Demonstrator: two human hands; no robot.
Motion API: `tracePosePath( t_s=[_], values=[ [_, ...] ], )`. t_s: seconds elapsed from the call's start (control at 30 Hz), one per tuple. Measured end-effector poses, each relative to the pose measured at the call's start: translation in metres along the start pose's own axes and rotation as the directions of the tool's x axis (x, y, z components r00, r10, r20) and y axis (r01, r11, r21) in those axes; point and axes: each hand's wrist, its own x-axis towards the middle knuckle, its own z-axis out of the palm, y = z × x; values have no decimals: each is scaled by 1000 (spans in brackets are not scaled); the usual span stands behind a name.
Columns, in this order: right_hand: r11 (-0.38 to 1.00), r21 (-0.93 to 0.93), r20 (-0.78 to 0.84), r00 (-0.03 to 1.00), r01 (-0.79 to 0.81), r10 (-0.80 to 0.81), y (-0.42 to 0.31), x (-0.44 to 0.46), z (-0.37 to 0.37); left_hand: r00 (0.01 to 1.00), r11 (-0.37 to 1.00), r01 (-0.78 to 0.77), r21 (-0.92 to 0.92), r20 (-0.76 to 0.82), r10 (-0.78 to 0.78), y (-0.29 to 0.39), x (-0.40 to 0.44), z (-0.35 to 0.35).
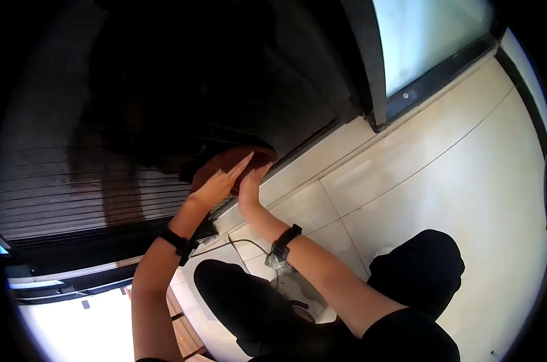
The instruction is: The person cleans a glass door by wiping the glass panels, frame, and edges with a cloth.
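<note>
My left hand (218, 184) lies flat with its fingers stretched out over a reddish-brown patch (224, 161) at the foot of a glossy black panel (183, 96). Close beside it on the right, my right hand (251, 183) has its fingers extended against the same patch, near the panel's lower edge. Whether the patch is a cloth or partly a reflection, I cannot tell. Each wrist carries a black band, the left one (180, 245) and the right one (283, 244).
Cream tiles (400, 181) cover the floor to the right. A thin dark cable (237, 241) runs below my forearms. At the upper right is a frosted glass pane (433, 42) in a black frame. My bent knees in dark trousers (415, 271) are at the bottom.
</note>
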Motion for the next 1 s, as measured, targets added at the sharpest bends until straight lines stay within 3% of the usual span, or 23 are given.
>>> tracePosePath(
  t_s=[0.03,0.1,0.17,0.23,0.27,0.3,0.33,0.4,0.43,0.5,0.53,0.57,0.6,0.63,0.67,0.7,0.83,0.93,0.97,1.0],
  values=[
    [1000,5,-7,1000,-3,3,-10,1,-1,994,995,28,-97,-99,-38,-1,10,-1],
    [963,119,72,965,244,-253,-43,6,-4,976,980,38,-193,-202,-78,-4,42,-12],
    [914,112,34,917,391,-397,-96,26,-5,847,967,-72,-244,-528,-70,-6,83,-56],
    [832,38,19,832,553,-554,-134,49,-13,839,930,-75,-359,-527,-136,-6,116,-99],
    [836,32,31,835,548,-549,-153,52,-17,819,968,-42,-247,-564,-109,-6,134,-119],
    [803,140,59,805,579,-590,-172,54,-19,799,992,-4,-130,-597,-75,-7,149,-131],
    [759,249,81,768,602,-636,-183,59,-21,795,991,5,-132,-601,-84,-9,162,-129],
    [760,151,48,764,632,-644,-180,72,-26,647,988,-149,28,-754,119,-9,177,-125],
    [756,55,4,757,652,-653,-181,73,-29,645,987,-157,40,-752,133,-8,178,-119],
    [750,4,5,750,661,-661,-177,79,-36,898,981,-46,-186,-437,-41,-9,176,-101],
    [796,-27,-83,792,604,-604,-168,88,-40,890,919,-141,-369,-453,-45,-5,180,-90],
    [838,-53,-168,823,542,-543,-159,98,-45,862,903,-202,-380,-506,-20,0,181,-78],
    [860,-278,-226,841,428,-491,-143,114,-54,888,888,-204,-412,-459,-9,5,180,-71],
    [866,-287,-220,852,409,-475,-134,121,-62,911,872,-202,-446,-412,0,10,178,-65],
    [885,-248,-258,854,394,-452,-128,120,-61,897,921,-193,-338,-442,26,16,171,-60],
    [906,-211,-291,861,367,-416,-121,124,-60,896,922,-175,-344,-444,4,17,166,-58],
    [976,-65,-163,963,206,-214,-74,115,-51,959,979,4,-204,-278,-62,18,122,-31],
    [987,157,-102,995,21,-5,-21,63,-13,989,993,73,-93,-121,-84,12,53,-21],
    [976,185,-90,987,-117,135,-11,41,2,995,994,80,-73,-53,-84,9,27,-13],
    [919,299,93,966,-257,240,22,34,11,996,995,85,-54,18,-84,6,3,-9]
  ],
)
